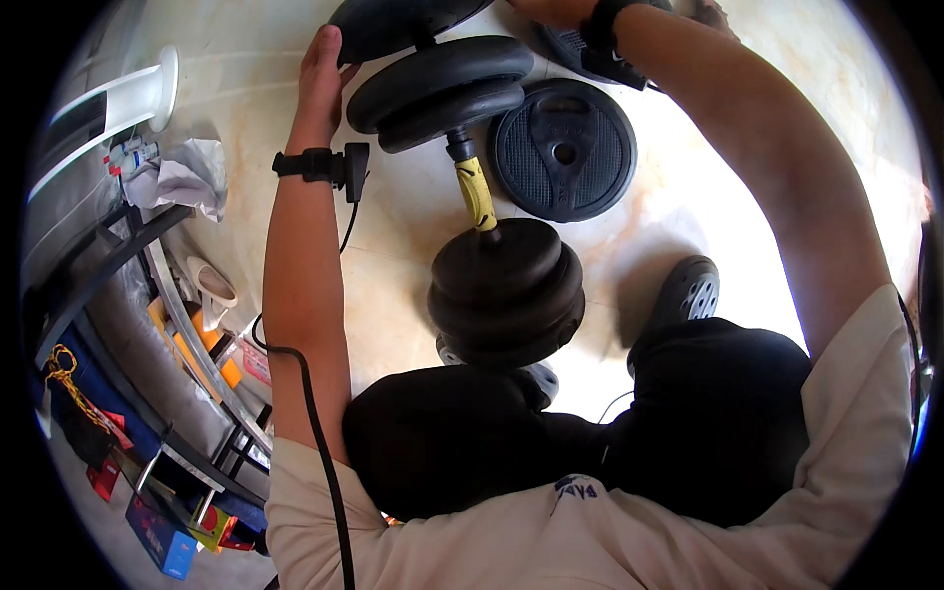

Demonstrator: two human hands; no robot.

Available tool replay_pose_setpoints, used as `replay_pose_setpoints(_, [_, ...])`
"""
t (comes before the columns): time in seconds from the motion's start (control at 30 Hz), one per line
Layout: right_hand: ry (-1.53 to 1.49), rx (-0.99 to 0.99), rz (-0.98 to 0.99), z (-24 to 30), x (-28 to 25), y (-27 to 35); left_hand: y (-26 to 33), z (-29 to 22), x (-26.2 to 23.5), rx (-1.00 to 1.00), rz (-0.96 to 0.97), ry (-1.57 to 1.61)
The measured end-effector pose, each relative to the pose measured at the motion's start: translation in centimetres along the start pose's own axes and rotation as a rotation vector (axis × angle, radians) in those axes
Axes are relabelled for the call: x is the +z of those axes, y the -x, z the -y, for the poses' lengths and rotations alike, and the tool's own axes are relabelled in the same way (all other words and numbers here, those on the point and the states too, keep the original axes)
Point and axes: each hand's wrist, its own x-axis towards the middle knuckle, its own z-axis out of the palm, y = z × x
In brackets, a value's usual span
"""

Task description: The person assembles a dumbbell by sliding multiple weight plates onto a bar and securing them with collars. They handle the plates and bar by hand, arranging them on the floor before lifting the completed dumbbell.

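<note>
A dumbbell with a yellow-wrapped handle (476,194) stands on the floor in front of me, tilted away. Several black weight plates (506,295) are stacked at its near end, and more plates (441,88) sit on its far end. Beyond those, at the bar's tip, is another black weight plate (393,28), cut off by the top edge. My left hand (321,84) is closed on this plate's left rim, its fingers partly hidden. My right hand (556,10) reaches in near the plate's right side; its fingers are out of frame.
A loose black plate (563,149) lies flat right of the handle, with another plate (580,49) beyond it. A metal-framed rack (187,324), a pale shoe (211,283) and boxes (162,531) are at left. A cable (310,393) crosses my left arm. My clog-shod foot (693,290) is at right.
</note>
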Motion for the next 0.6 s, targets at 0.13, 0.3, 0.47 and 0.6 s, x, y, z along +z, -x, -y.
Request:
replay_pose_setpoints(0.13, [-0.114, -0.037, 0.027, -0.5, -0.7, -0.5, -0.8, -0.1, 0.8, -0.035, 0.001, 0.007])
replay_pose_setpoints(0.3, [0.108, -0.040, 0.054, 1.3, -1.1, 0.9, -0.1, 0.0, 0.3, -0.008, 0.009, -0.002])
replay_pose_setpoints(0.47, [0.019, 0.000, 0.004, 1.4, -0.7, 1.3, 0.7, -1.5, 1.8, -0.038, 0.008, -0.046])
replay_pose_setpoints(0.6, [0.096, -0.007, 0.043, 2.5, -1.0, 1.8, 0.9, -1.5, 1.4, -0.037, 0.019, -0.018])
